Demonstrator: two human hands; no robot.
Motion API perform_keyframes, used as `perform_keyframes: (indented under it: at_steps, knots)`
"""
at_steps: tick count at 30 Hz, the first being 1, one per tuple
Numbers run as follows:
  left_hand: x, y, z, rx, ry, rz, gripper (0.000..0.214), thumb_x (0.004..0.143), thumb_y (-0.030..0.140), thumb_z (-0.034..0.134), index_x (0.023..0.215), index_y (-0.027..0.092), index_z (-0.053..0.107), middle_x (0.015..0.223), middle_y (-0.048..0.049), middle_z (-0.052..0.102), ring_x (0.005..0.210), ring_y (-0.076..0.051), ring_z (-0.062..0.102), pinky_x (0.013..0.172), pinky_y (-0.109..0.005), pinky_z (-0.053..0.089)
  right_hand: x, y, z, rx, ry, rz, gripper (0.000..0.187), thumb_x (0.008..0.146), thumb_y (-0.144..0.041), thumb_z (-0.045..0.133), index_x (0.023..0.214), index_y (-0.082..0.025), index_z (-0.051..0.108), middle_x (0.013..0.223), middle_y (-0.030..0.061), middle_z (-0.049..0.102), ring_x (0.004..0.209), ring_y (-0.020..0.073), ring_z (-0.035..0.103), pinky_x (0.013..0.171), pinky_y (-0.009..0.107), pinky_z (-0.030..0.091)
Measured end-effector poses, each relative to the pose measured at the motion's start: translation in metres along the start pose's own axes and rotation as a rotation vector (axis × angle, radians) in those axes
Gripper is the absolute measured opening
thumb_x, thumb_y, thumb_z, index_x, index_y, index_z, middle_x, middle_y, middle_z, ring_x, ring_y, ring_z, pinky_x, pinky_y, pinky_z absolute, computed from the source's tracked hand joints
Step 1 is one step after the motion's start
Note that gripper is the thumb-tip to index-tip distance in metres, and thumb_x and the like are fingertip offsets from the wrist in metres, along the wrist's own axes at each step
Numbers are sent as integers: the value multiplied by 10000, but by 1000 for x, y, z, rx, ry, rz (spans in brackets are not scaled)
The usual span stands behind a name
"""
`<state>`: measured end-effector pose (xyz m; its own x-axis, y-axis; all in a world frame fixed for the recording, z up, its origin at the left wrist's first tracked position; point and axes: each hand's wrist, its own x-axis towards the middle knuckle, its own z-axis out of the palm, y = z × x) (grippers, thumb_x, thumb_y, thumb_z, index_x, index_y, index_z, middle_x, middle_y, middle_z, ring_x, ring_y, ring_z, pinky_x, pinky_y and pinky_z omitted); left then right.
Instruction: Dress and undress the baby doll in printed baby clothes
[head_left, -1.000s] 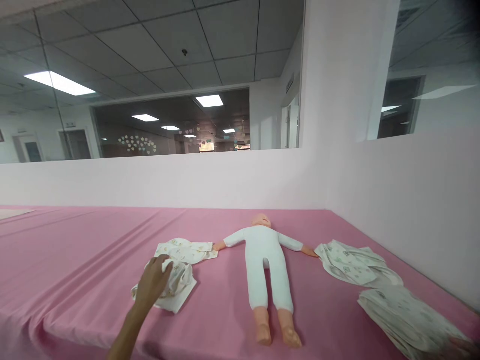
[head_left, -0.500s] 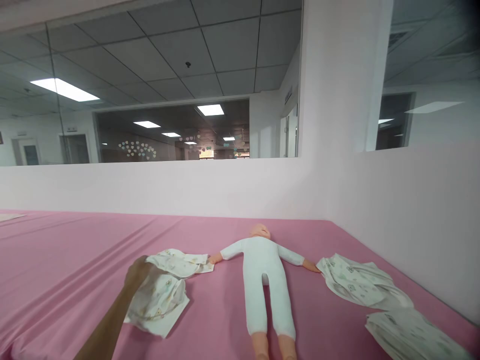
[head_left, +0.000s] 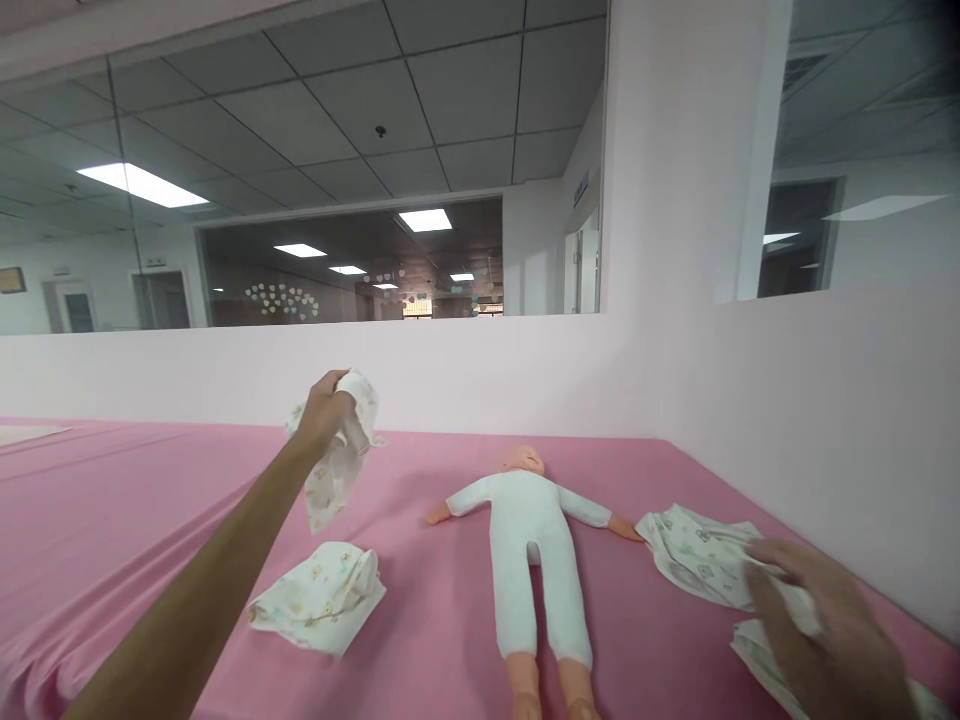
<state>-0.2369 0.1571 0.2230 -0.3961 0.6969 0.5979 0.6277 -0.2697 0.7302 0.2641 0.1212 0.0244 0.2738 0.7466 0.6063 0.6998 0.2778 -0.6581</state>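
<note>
My left hand (head_left: 324,408) is raised above the pink table and grips a small printed baby garment (head_left: 335,470) that hangs from it. Below it a second folded printed garment (head_left: 319,598) lies on the pink cloth. A baby doll (head_left: 531,545) in a white bodysuit lies face up in the middle, arms spread. My right hand (head_left: 823,626) is low at the right, fingers resting on a pile of printed baby clothes (head_left: 697,560); I cannot tell whether it grips them.
The table is covered with a pink cloth (head_left: 127,500) and runs along a white half-wall (head_left: 450,375) with windows above. A white wall (head_left: 825,430) borders the table's right side. More printed fabric (head_left: 765,655) lies at the lower right corner.
My left hand has lifted one garment up off the table, leaving the other one lying there. My right hand has come into view onto the clothes at the right.
</note>
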Motion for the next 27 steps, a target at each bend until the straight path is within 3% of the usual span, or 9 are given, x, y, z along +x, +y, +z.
perform_keyframes:
  at_steps: [1,3,6,8,10,14,20,24,27]
  knots:
    - [-5,13,8,-3,11,12,410,737,219,483,1129,182,596,900,-50,653,732,-172,581,611,-272,455,2,-24,10,92,27,-10,232,855,-531,422,1073,-464,463,1219,111,547,1197,358,497,959,540,430]
    - [-17,35,29,-5,-36,66,345,742,238,490,1052,198,635,885,-44,672,724,-176,588,607,-271,450,3,-75,31,202,-142,-91,240,821,-528,480,1039,-431,506,1176,66,580,1161,378,517,949,559,429]
    - [-43,61,67,-18,-197,147,258,744,240,483,929,178,652,901,-43,684,754,-176,604,631,-263,450,3,-141,58,338,-448,-159,462,803,-520,546,1224,-347,471,1301,40,531,1241,339,467,992,520,417]
    - [-62,74,90,17,-263,197,220,722,182,447,836,172,635,858,-39,678,758,-172,598,625,-254,428,9,-172,73,425,-561,-214,601,768,-506,606,1306,-304,433,1364,51,488,1255,307,453,973,466,435]
    - [-79,82,108,63,-334,271,184,717,156,429,768,183,603,791,-25,659,723,-161,579,597,-248,398,21,-189,86,520,-567,-251,542,774,-462,602,1258,-246,484,1257,70,565,1145,267,528,904,400,464]
    - [-100,80,120,65,-502,381,131,796,224,449,802,215,579,771,-1,635,676,-151,545,546,-240,350,56,-181,96,602,-485,-208,284,816,-303,456,1013,-195,630,908,32,667,862,207,600,771,332,459]
    - [-102,48,106,208,-621,359,141,835,296,445,783,230,559,763,-4,616,664,-171,541,535,-246,343,91,-142,66,562,-416,-63,383,736,-243,465,1058,-230,672,947,23,702,803,190,613,664,282,447]
    - [-96,29,96,160,-603,304,165,806,256,422,831,225,583,816,-5,641,726,-176,570,595,-246,393,104,-136,40,482,-489,-41,383,711,-251,510,1044,-233,698,1007,47,709,829,206,637,658,283,466]
    - [-90,27,84,94,-556,221,189,813,306,428,832,214,592,835,-7,660,770,-178,590,646,-247,419,108,-132,25,429,-665,-42,316,737,-309,554,998,-234,716,979,52,716,837,226,646,678,309,485]
